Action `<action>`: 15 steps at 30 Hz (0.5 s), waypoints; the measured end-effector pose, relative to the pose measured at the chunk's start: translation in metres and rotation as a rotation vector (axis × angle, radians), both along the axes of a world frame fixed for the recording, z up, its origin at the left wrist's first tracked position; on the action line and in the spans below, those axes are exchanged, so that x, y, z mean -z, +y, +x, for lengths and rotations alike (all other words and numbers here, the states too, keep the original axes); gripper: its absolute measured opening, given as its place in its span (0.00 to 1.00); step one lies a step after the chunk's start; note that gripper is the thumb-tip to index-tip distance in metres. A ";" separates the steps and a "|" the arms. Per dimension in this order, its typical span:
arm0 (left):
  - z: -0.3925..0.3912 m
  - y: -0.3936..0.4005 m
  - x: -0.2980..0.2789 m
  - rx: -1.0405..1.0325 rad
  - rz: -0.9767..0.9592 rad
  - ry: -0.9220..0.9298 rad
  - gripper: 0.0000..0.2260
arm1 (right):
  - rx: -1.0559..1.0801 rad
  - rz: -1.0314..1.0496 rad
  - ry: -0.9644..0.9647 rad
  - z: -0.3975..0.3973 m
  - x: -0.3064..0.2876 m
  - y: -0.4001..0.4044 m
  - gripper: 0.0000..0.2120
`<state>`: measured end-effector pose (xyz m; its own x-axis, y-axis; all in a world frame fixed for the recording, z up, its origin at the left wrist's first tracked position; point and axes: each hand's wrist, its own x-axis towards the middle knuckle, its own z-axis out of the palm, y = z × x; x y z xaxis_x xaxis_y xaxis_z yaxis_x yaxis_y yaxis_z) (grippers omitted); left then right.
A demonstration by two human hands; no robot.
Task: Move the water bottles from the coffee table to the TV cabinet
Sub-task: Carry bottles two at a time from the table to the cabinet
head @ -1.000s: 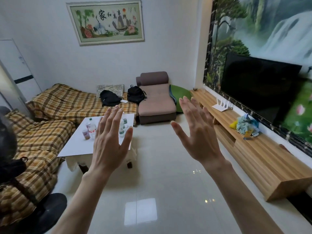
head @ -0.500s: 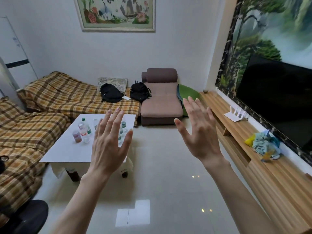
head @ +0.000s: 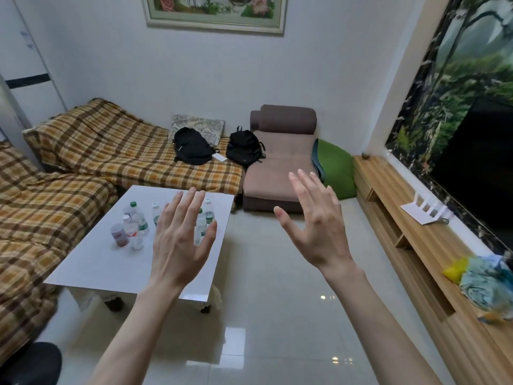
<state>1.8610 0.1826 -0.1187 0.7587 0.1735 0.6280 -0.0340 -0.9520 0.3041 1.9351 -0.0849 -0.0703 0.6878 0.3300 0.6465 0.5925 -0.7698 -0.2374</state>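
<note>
Several small clear water bottles (head: 138, 221) with green or white caps stand clustered on the white coffee table (head: 111, 262) at centre left; one has a reddish fill. My left hand (head: 180, 240) is raised, fingers spread and empty, in front of the table, hiding part of the cluster. My right hand (head: 313, 220) is raised beside it over the floor, fingers apart, holding nothing. The long wooden TV cabinet (head: 416, 240) runs along the right wall under the black TV (head: 480, 168).
Plaid-covered sofas (head: 55, 195) wrap the left side, with two black backpacks (head: 191, 145) on them. A brown chaise (head: 277, 159) and green cushion (head: 336, 168) sit at the back. On the cabinet lie a white router (head: 424, 212) and crumpled cloth (head: 483, 282). Glossy tiled floor (head: 277, 315) lies between table and cabinet.
The view has moved closer to the coffee table and tilted down, so the bottles appear larger. Both hands stay raised and open.
</note>
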 end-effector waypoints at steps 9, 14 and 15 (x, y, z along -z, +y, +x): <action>0.141 0.018 0.033 -0.064 0.012 0.083 0.29 | -0.079 0.054 0.051 0.154 0.030 0.030 0.32; 0.236 0.028 0.044 -0.151 -0.008 0.121 0.29 | -0.191 0.000 0.094 0.261 0.036 0.035 0.32; 0.253 0.029 0.044 -0.184 -0.018 0.130 0.29 | -0.225 -0.022 0.116 0.283 0.035 0.038 0.32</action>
